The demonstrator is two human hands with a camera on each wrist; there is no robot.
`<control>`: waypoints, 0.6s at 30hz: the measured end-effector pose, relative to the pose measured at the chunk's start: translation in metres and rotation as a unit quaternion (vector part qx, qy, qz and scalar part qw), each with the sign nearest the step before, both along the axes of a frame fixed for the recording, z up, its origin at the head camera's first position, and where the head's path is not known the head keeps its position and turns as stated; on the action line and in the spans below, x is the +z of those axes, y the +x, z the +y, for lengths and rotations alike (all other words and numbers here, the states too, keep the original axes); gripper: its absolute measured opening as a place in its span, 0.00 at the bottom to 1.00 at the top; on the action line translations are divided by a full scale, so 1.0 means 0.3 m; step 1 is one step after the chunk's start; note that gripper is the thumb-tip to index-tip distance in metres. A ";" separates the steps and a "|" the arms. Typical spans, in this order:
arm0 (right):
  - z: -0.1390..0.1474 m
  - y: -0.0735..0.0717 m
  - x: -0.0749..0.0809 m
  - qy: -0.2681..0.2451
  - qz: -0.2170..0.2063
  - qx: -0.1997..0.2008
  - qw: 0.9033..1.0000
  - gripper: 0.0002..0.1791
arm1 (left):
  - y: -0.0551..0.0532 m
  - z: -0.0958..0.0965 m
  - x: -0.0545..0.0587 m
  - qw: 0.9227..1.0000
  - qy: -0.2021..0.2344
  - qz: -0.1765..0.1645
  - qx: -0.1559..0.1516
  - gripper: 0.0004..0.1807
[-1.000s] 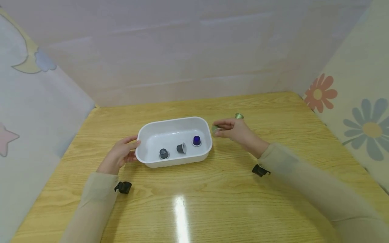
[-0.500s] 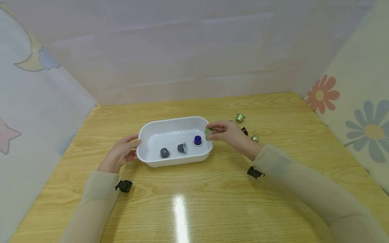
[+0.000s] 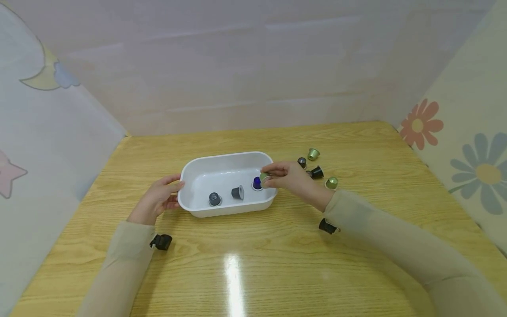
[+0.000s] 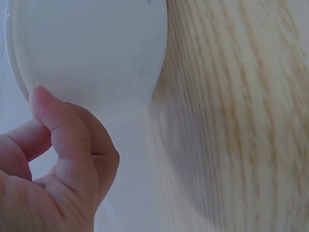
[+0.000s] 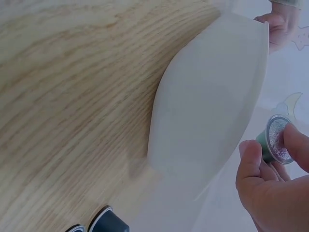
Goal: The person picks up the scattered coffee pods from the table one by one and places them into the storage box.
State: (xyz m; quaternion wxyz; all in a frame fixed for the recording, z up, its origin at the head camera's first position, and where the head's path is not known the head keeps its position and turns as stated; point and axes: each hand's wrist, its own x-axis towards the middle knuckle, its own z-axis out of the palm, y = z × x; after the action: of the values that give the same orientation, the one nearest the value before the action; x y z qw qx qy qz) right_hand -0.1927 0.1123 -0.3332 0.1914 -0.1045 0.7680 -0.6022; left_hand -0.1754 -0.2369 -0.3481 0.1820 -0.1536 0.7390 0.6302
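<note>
The likeliest trouble is a knock: the right hand (image 3: 295, 178) holds a green capsule (image 3: 264, 177) over the right end of the white tray (image 3: 231, 210), close by the purple capsule (image 3: 257, 183) that stands on its rim near that end. Lowered straight from here, the green one could tip its neighbour or land against it and roll. The pinch takes in only a small, smooth body, so a slight slip at the fingertips might drop it askew. The wrist crosses above the tray's right edge and could catch it; if the left hand (image 3: 158, 196) slackened then, the tray might slide on the table (image 3: 198, 273).

As for the grip, the right thumb and fingers are closed on the green capsule, which sits out at their tips, its foil face partly covered by a digit in the right wrist view. How high it is above the tray floor is hard to judge, since the tray wall blocks that view. The left hand clasps the tray's left end, thumb at the rim.

Toward the tray's front edge, one grey capsule (image 3: 214, 199) stands upright and another lies on its side. Beyond the tray's right end, toward the table's far right corner, lie more capsules, among them a black capsule (image 3: 317, 172).
</note>
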 end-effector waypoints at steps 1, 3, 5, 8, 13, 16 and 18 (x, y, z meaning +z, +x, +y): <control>-0.004 0.000 0.002 0.000 0.000 0.002 1.000 0.24 | 0.000 0.001 0.000 1.000 0.000 -0.001 0.000 0.32; -0.013 0.001 0.007 -0.001 -0.001 0.003 1.000 0.24 | 0.000 0.003 0.000 1.000 0.001 -0.004 0.002 0.32; -0.023 0.002 0.013 -0.002 -0.001 0.005 1.000 0.24 | -0.001 0.002 -0.001 1.000 0.001 -0.006 0.004 0.32; -0.038 -0.002 0.017 0.002 0.002 0.002 1.000 0.24 | 0.000 0.003 -0.002 1.000 0.000 -0.005 0.004 0.32; -0.070 -0.020 0.011 0.007 0.001 -0.004 1.000 0.23 | -0.001 0.001 -0.005 1.000 0.002 -0.003 0.005 0.31; -0.090 -0.032 0.009 0.011 0.006 -0.001 1.000 0.24 | -0.001 0.001 -0.007 1.000 0.005 0.000 0.006 0.31; -0.102 -0.038 0.010 0.015 0.010 0.001 1.000 0.24 | -0.002 0.001 -0.007 1.000 0.007 0.001 0.007 0.31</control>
State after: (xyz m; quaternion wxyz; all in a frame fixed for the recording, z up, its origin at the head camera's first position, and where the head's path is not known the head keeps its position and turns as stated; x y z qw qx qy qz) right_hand -0.2043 0.0817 -0.3303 0.1857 -0.1085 0.7787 -0.5894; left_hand -0.1759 -0.2364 -0.3502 0.1780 -0.1572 0.7338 0.6365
